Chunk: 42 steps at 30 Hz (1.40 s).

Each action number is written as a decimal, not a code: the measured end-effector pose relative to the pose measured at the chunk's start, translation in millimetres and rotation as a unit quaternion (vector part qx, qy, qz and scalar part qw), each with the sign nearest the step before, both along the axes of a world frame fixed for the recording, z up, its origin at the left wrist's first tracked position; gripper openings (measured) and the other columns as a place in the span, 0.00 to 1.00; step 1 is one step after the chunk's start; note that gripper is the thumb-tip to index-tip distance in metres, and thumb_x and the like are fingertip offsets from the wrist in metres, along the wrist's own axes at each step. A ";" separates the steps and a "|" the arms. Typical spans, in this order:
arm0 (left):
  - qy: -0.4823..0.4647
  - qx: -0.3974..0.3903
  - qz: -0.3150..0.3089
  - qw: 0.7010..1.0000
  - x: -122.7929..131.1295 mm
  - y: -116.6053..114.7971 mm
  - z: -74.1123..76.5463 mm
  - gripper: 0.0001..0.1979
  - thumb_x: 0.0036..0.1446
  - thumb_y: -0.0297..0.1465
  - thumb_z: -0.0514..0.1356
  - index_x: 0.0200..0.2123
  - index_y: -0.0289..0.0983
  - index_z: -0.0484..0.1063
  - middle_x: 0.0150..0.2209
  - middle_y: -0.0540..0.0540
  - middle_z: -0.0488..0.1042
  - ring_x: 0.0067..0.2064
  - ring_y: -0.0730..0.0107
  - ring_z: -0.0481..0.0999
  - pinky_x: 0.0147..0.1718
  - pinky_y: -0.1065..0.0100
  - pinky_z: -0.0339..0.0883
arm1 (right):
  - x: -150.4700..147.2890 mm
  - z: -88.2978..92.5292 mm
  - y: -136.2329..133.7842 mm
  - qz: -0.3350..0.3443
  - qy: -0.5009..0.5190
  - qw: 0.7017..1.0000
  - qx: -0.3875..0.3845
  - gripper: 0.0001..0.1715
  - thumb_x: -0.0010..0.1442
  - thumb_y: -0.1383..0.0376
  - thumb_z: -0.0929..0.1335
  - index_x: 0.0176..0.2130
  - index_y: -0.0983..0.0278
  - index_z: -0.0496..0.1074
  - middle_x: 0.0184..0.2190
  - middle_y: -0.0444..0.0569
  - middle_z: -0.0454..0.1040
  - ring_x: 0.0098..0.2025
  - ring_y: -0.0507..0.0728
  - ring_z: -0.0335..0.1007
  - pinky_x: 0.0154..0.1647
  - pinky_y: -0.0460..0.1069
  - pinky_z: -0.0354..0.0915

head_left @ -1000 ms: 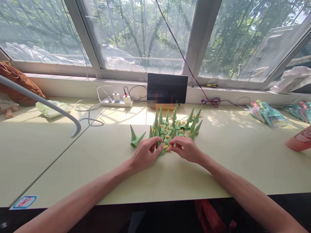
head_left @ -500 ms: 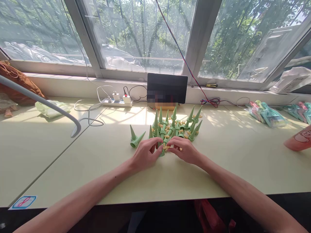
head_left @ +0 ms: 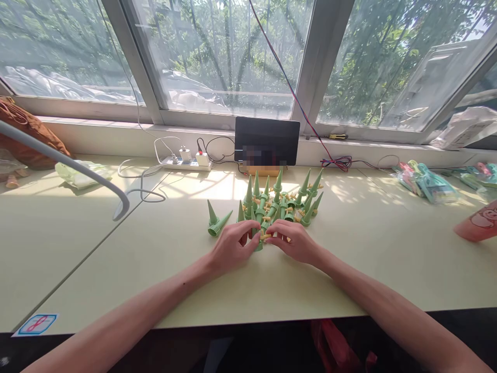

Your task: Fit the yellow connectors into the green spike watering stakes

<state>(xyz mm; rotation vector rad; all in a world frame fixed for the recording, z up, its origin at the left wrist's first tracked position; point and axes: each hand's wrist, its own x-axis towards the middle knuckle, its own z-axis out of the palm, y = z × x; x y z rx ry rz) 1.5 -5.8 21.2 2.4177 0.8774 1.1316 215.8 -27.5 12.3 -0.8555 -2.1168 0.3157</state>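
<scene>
My left hand (head_left: pixel 232 243) is closed around a green plant watering spike (head_left: pixel 259 247), most of which the fingers hide. My right hand (head_left: pixel 294 240) pinches a small yellow valve (head_left: pixel 265 236) at the side of that spike. Just beyond both hands, several more green spikes with yellow valves (head_left: pixel 261 208) are bunched together, some upright and some lying over. To the left of my left hand, two green cone pieces (head_left: pixel 213 228) sit apart from the bunch, one pointing up and one on its side.
A dark tablet (head_left: pixel 267 140) leans at the back by the window, with a power strip (head_left: pixel 190 163) and cables left of it. A grey curved bar (head_left: pixel 97 178) crosses the left side. At the right are bagged pastel items (head_left: pixel 430 184) and a pink cup (head_left: pixel 477 223).
Almost nothing differs. Both hands keep their place at the spike and valve, with only a very slight shift of the fingers.
</scene>
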 end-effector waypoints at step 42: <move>-0.010 0.032 -0.018 0.999 -1.2 4.0 -2.3 0.04 0.60 0.26 0.58 0.38 0.35 0.73 0.21 0.56 0.64 0.20 0.80 0.59 0.21 0.75 0.56 | -2.7 -3.3 -3.1 0.004 0.039 0.999 -0.010 0.09 0.67 0.62 0.68 0.46 0.62 0.71 0.38 0.50 0.77 0.28 0.51 0.71 0.26 0.46 0.70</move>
